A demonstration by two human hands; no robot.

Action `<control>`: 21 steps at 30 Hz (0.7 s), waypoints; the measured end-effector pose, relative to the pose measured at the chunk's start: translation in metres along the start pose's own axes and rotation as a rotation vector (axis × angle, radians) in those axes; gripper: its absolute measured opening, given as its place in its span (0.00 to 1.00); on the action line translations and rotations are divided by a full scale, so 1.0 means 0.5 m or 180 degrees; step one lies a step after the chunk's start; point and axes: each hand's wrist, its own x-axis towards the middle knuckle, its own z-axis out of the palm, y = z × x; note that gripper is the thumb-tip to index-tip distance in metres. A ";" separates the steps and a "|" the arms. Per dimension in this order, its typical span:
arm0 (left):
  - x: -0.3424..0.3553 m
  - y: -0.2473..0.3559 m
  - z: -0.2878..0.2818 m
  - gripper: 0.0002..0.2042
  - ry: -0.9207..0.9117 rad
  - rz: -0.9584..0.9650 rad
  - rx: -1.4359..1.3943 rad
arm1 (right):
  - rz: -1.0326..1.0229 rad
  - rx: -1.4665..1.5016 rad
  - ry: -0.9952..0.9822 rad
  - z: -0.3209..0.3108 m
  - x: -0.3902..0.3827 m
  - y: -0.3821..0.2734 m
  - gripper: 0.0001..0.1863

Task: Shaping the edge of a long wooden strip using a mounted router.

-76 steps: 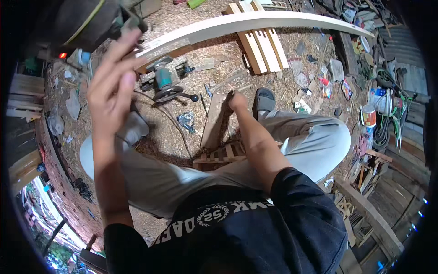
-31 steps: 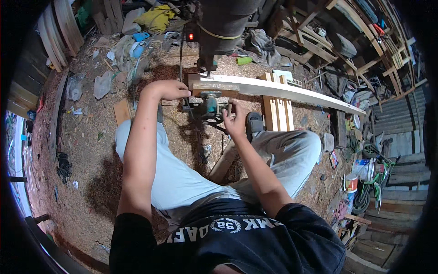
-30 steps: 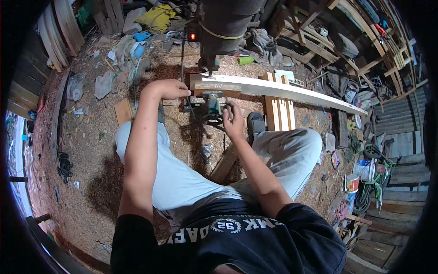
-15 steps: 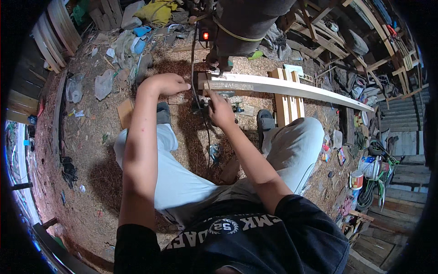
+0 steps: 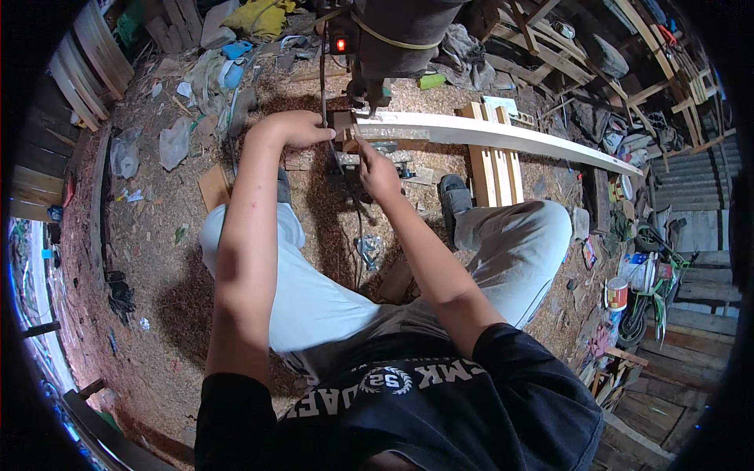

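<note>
Both hands are at the wooden block; whether gripping, I cannot tell.

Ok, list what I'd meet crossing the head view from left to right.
Pale plastic bag, another plastic bag, small board, left hand, right hand, grooved wooden pieces, red-and-white pail.
</note>
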 end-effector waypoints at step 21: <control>-0.037 -0.032 0.017 0.34 0.0099 -0.0206 0.0223 | 0.0793 0.0795 0.1827 -0.056 -0.079 0.184 0.27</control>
